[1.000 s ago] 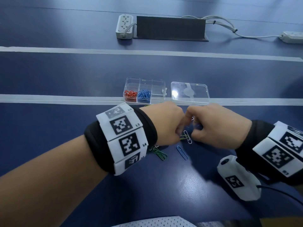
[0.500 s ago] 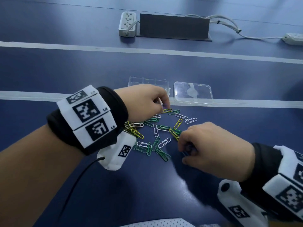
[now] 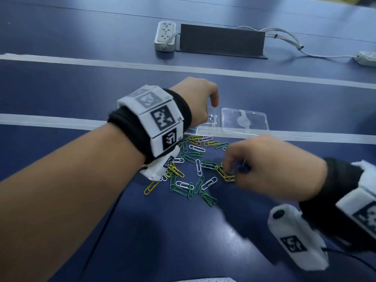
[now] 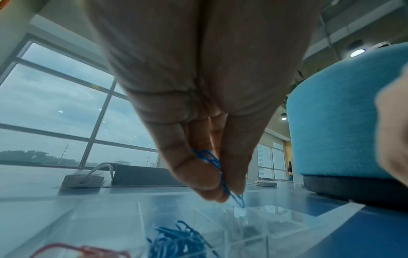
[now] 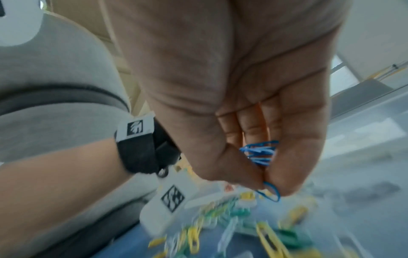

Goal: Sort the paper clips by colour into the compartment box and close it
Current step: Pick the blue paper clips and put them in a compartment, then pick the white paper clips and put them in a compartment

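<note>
My left hand hovers over the clear compartment box and hides most of it. Its thumb and fingertips pinch blue paper clips just above the compartment of blue clips; red clips fill the one beside it. My right hand is over the right side of the loose pile of green, yellow and white clips. It keeps several blue clips in the curled palm and pinches one more blue clip. The clear lid lies flat right of the box.
A white power strip, a dark panel and a grey cable lie at the far side of the blue table. White tape lines cross it. A blue pouf stands to the right.
Both hands were together over the pile. My left hand has moved away and up over the box with blue clips. My right hand drew back, then shifted over the pile's right side.
</note>
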`<state>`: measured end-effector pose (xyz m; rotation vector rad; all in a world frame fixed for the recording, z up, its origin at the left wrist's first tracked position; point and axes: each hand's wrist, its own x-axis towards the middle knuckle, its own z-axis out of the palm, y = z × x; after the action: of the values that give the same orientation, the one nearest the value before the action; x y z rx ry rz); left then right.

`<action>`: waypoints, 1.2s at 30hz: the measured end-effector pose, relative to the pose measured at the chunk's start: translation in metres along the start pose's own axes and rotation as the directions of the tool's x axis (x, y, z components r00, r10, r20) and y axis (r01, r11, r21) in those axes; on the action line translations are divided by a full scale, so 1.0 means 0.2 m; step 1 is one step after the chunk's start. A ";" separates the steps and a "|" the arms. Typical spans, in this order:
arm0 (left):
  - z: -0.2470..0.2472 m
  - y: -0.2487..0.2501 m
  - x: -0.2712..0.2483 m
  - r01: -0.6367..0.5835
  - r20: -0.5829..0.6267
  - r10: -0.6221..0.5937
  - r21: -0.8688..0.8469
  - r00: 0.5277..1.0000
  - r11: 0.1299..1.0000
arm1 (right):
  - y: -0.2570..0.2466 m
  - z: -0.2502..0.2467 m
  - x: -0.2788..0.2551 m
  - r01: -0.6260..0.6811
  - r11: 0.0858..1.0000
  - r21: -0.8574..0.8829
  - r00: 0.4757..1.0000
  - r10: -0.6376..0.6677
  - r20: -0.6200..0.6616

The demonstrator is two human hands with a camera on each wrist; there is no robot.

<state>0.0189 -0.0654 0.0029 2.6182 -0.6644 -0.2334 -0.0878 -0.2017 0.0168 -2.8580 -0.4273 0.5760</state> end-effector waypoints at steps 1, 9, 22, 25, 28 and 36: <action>0.00 0.01 0.01 -0.005 0.008 0.005 0.016 1.000 1.000 | 0.01 -0.04 0.02 -0.014 1.000 0.026 0.999 0.015 -0.038; -0.01 0.01 0.02 0.022 -0.002 -0.022 0.001 1.000 1.000 | 0.07 -0.16 0.22 -0.087 0.970 0.226 0.983 0.119 -0.136; -0.04 -0.08 -0.05 0.121 -0.033 -0.135 -0.277 0.990 0.953 | 0.05 -0.13 0.44 -0.107 0.940 0.325 0.955 0.188 -0.229; -0.04 -0.10 -0.07 0.136 -0.029 -0.148 -0.263 0.989 0.955 | 0.04 -0.13 0.41 -0.103 0.942 0.320 0.953 0.185 -0.240; -0.04 -0.11 -0.09 0.124 -0.030 -0.134 -0.223 0.990 0.967 | 0.04 -0.13 0.40 -0.084 0.944 0.319 0.948 0.174 -0.266; -0.06 -0.14 -0.16 0.109 0.062 -0.109 0.007 0.992 0.994 | 0.01 -0.10 0.35 -0.031 0.970 0.242 0.961 0.095 -0.258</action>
<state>0.0046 -0.0237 0.0028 2.6635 -0.5433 -0.3485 -0.0182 -0.1840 0.0106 -2.6737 -0.2069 0.2236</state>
